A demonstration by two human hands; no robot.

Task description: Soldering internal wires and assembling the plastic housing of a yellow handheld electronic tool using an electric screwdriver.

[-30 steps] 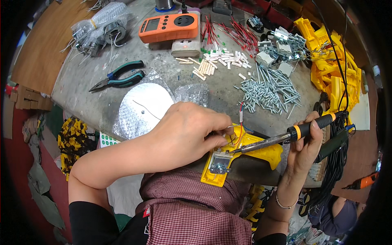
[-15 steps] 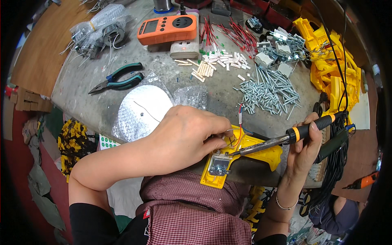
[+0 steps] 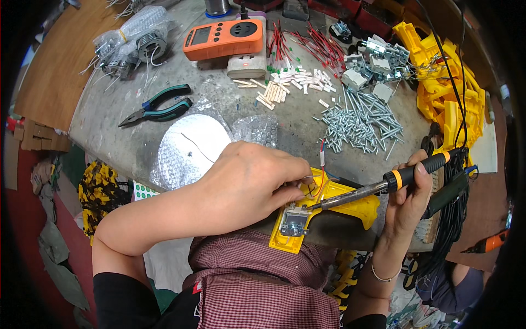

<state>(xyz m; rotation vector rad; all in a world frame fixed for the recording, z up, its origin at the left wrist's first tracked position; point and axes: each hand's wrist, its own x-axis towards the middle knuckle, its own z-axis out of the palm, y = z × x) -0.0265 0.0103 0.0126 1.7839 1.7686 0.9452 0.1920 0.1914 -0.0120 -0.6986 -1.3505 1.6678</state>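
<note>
In my right hand (image 3: 412,192) is a soldering iron (image 3: 419,171) with a black and orange handle. Its tip meets the terminal side of a small metal thermostat (image 3: 294,223), which sits in a yellow plastic housing (image 3: 285,244) at the table's front edge. My left hand (image 3: 263,172) reaches across from the left, thumb and fingers pinched over the housing beside the thermostat. A thin wire end shows by its fingertips; what exactly lies in the pinch is partly hidden. A red lead with a white sleeve (image 3: 322,159) rises from the housing.
Behind my hands lie a heap of screws (image 3: 364,123), white sleeves (image 3: 276,92), red leads (image 3: 280,44) and an orange meter (image 3: 224,39). Pliers (image 3: 159,105) and a bubble-wrapped disc (image 3: 192,145) are at left. Yellow housings (image 3: 446,93) and black cables (image 3: 452,236) crowd the right.
</note>
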